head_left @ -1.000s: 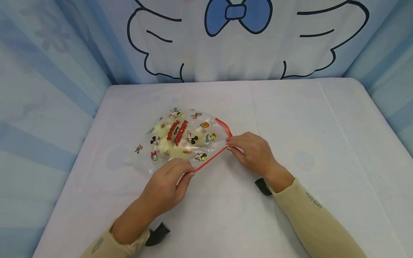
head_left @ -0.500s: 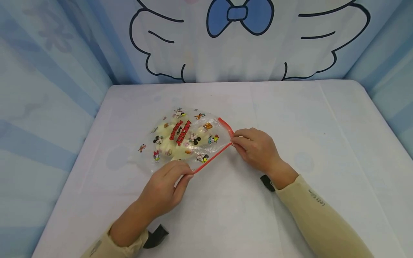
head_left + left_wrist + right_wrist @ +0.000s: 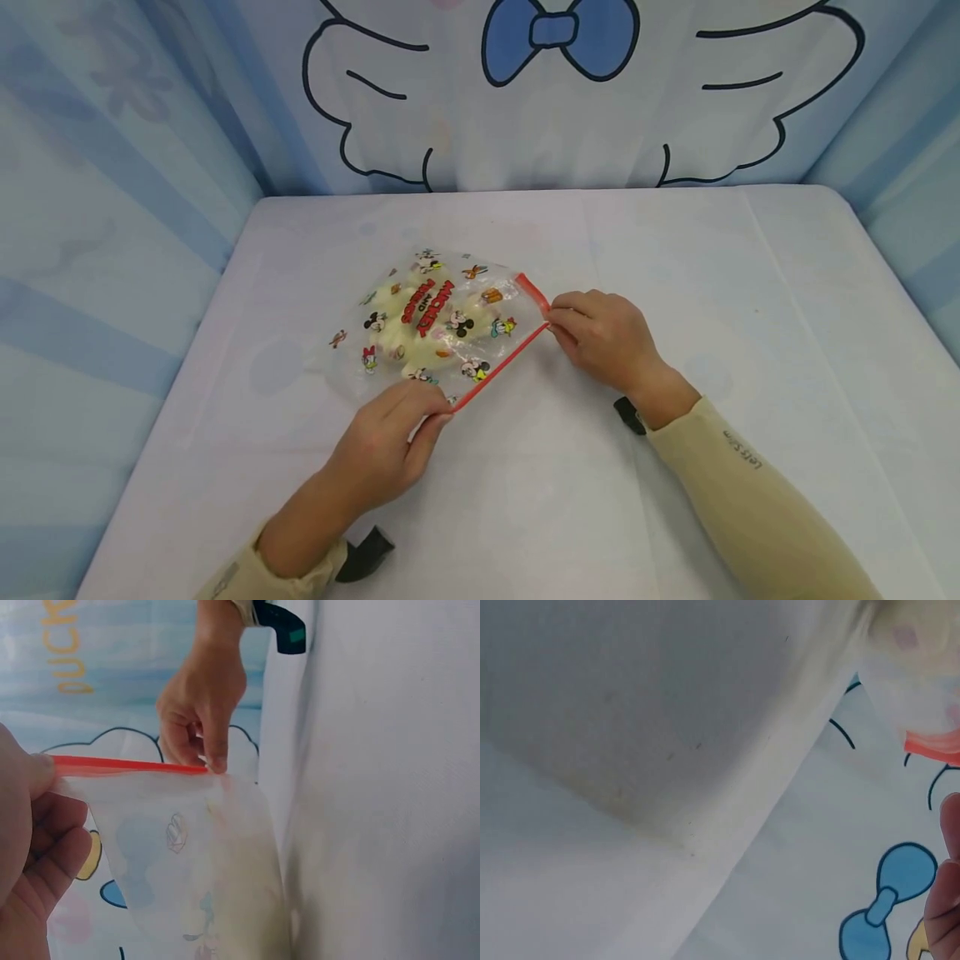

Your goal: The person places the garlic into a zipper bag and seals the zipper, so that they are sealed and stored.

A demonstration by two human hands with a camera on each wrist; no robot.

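Broadly, a white table (image 3: 675, 275) was spread beneath a clear printed zip bag (image 3: 427, 325) lying left of centre. Its red zip strip (image 3: 498, 367) was pinched at the near end by the left hand (image 3: 386, 450) and at the far corner by the right hand (image 3: 603, 337), fingers curled.

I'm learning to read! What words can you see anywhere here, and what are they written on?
"MICKEY AND FRIENDS": red letters on the clear zip bag that the left hand and right hand pinch by its red strip.
"Let's Slim": seems to read so on the right sleeve, very small, not sure.
"UCK": orange letters on the blue curtain, cut off at the picture's edge.
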